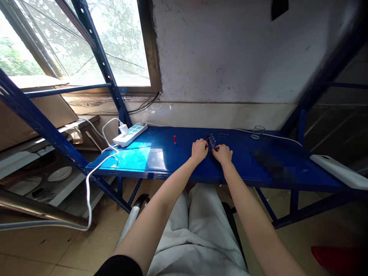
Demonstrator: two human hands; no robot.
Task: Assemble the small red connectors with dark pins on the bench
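Both my hands rest on a blue metal shelf [161,161] used as a bench. My left hand [199,150] is curled, its fingers closed round a small red item I cannot make out. My right hand [222,153] is curled too, pinching another small red piece. Between the two hands stands a small clear rack of tiny tubes [212,140]. A separate red-capped tube [174,139] stands alone on the shelf to the left of my left hand. A row of small dark dots [223,135] lies just behind the rack.
A white power strip [130,134] with a plugged charger and a cable hanging down lies at the left back. A small clear glass [257,132] stands at the right back. A white flat object [339,171] lies at the right edge. Blue rack posts flank the shelf.
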